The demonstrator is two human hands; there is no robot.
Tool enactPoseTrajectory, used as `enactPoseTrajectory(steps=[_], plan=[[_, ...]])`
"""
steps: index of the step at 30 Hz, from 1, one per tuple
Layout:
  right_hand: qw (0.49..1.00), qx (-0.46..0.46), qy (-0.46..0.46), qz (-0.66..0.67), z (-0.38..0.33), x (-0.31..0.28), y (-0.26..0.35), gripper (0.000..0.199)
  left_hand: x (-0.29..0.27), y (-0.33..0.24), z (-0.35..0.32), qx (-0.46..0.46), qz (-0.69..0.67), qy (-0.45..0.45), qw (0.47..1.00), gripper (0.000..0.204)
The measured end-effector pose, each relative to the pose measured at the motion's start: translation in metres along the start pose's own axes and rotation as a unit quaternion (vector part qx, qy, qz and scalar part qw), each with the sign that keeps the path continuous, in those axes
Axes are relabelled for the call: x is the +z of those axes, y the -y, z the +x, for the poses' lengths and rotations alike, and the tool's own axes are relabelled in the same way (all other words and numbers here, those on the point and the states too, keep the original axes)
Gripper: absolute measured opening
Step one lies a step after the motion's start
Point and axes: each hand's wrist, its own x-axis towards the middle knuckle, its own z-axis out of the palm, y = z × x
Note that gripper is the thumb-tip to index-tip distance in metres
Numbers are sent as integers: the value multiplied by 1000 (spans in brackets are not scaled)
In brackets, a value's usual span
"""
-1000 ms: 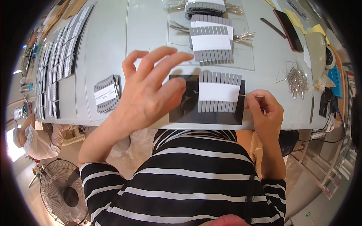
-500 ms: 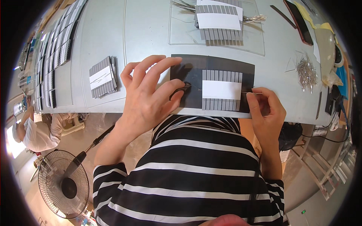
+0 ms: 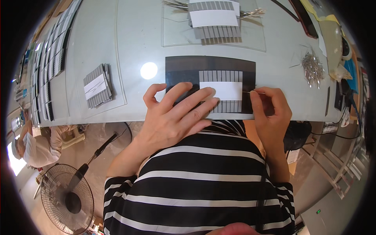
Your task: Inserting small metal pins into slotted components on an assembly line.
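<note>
A grey slatted piece with a white band across it [image 3: 225, 91] lies on a black board [image 3: 210, 62] at the table's front edge. Over its left part rests my left hand [image 3: 174, 113], fingers stretched and spread, two fingertips on the white band. That hand hides the board's lower left. Just off the board's right edge, my right hand [image 3: 274, 105] is closed in a pinch at the end of a thin metal wire [image 3: 246, 91]. The wire runs from the piece's right side toward my fingertips.
A stack of similar pieces [image 3: 97, 87] lies left. More pieces with wire bundles [image 3: 214, 17] are at the back, and loose wires [image 3: 312, 69] sit right. A phone [image 3: 305, 21] lies far right. Long slatted rows [image 3: 47, 70] line the left; a fan [image 3: 68, 199] stands below.
My left hand has moved from the board's left part onto the white band, its fingers now spread flat. My right hand keeps its pinch. The whole view has shifted slightly.
</note>
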Motion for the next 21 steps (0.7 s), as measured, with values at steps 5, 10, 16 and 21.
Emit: enactPoseTrajectory(steps=[5, 10, 16, 21], plan=[[1000, -3, -8, -8, 1, 2, 0, 8, -2, -1, 4, -5, 26, 75, 997, 51], [1000, -14, -5, -15, 1, 2, 4, 7, -2, 0, 5, -11, -10, 81, 997, 51], [995, -93, 18, -25, 3, 15, 12, 13, -3, 0, 7, -13, -23, 83, 996, 51], [980, -177, 27, -87, 3, 28, 10, 18, -3, 0, 7, -14, -19, 89, 996, 51]])
